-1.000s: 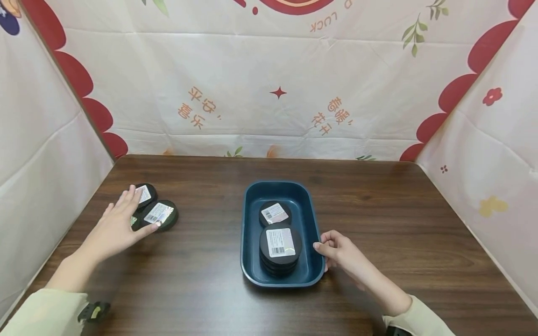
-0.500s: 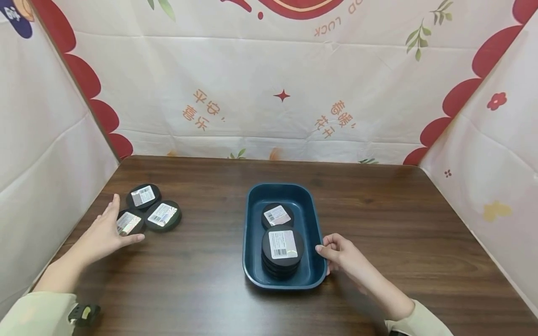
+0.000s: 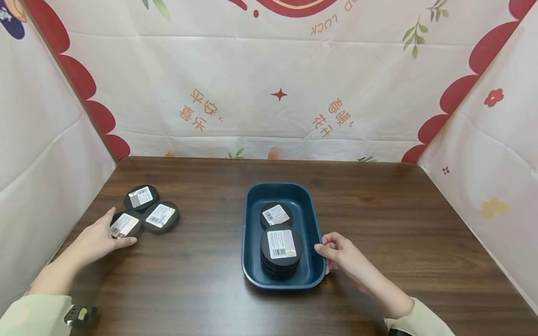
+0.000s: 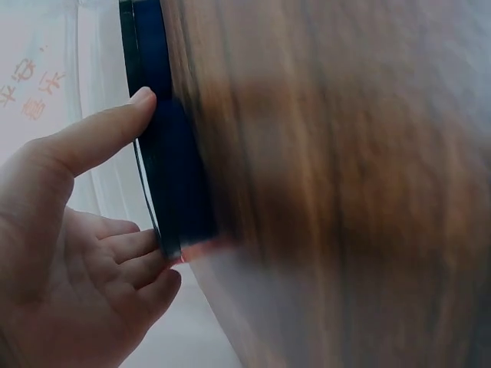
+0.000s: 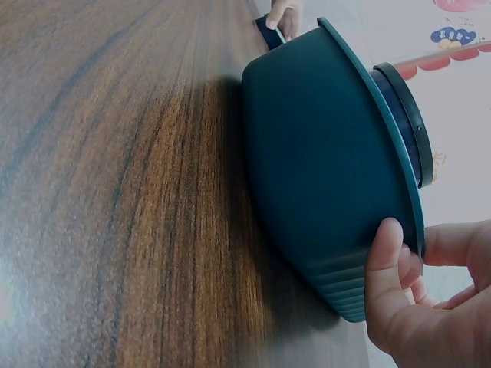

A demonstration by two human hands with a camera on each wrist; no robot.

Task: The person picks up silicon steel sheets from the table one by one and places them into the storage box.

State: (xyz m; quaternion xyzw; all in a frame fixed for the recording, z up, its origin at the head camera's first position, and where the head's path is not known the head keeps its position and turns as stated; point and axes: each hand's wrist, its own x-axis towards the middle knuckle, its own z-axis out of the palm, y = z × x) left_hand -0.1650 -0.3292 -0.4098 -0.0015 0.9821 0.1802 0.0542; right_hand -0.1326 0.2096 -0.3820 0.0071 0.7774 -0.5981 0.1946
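My left hand [image 3: 94,242] spans a black disc [image 3: 126,225] with a white barcode label, at the left of the table. In the left wrist view the thumb lies at one end of this disc [image 4: 178,176] and the fingers touch its other end. Two more labelled discs adjoin it, a rear disc [image 3: 141,198] and a right-hand disc [image 3: 161,217]. My right hand [image 3: 342,252] pinches the right rim of a dark blue tray [image 3: 248,242]. Inside the tray stand a stack of discs [image 3: 281,249] and, behind it, another black disc [image 3: 276,214].
The brown wood-grain table [image 3: 201,280] extends between the hands and around the tray. A white printed cloth [image 3: 252,93] hangs behind it and at both sides. A black band [image 3: 81,316] sits at the left sleeve.
My left hand has drawn back from over the grouped discs toward the near-left one, and its thumb has come in against that disc. The right hand keeps hold of the tray.
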